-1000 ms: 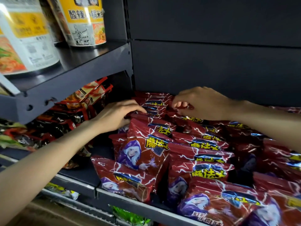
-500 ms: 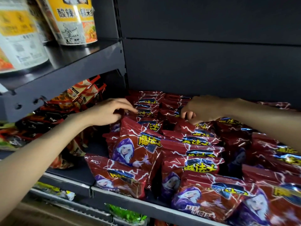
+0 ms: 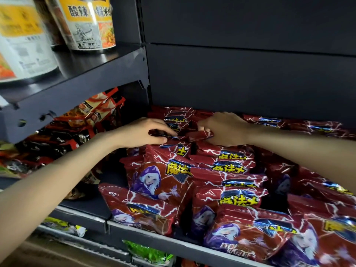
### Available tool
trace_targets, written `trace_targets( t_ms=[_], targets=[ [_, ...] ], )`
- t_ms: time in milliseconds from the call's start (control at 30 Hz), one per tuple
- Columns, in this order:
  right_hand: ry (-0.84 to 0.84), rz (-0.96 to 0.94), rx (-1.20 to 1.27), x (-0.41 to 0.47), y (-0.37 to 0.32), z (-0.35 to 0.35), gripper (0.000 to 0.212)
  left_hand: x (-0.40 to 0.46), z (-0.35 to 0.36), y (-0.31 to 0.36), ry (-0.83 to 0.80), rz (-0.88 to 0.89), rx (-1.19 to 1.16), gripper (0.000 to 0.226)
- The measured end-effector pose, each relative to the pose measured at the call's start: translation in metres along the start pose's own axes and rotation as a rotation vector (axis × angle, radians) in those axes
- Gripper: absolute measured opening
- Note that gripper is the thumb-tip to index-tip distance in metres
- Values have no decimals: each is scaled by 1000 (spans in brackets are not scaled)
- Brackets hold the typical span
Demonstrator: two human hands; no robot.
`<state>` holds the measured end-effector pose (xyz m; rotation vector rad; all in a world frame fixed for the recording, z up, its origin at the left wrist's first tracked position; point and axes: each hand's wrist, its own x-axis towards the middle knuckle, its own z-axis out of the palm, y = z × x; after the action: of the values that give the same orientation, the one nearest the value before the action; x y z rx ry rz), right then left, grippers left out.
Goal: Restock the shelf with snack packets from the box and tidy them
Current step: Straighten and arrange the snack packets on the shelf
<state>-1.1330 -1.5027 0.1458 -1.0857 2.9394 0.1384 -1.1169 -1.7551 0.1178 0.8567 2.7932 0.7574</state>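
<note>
Gripping one red packet [image 3: 200, 134] w/ left hand [image 3: 142, 133] & right hand [image 3: 225, 130].

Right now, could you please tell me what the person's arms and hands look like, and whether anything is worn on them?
Both forearms are bare as far as the frame shows: no sleeves, gloves, watch or bracelet visible. The left hand and right hand show no rings that I can make out. Fingernails look short and unpainted, though the view is too soft to be sure. Anything above the forearms is out of frame.
</note>
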Motion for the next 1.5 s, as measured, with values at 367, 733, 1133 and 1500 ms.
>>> trace_targets(
  t_ms=[367,733,1133,1500],
  targets=[
    [7,92,51,-6,-7,7,39,39,-2,35,-56,-26,167,24],
    [-236,-70,-88,0,-10,5,60,35,11,28,-1,-19,295,25],
    [-8,-11,-126,-9,-8,16,48,69,14,46,142,45,685,32],
    [20,-5,-102,-17,-11,10,58,70,17,31,250,192,396,10]
  ],
)
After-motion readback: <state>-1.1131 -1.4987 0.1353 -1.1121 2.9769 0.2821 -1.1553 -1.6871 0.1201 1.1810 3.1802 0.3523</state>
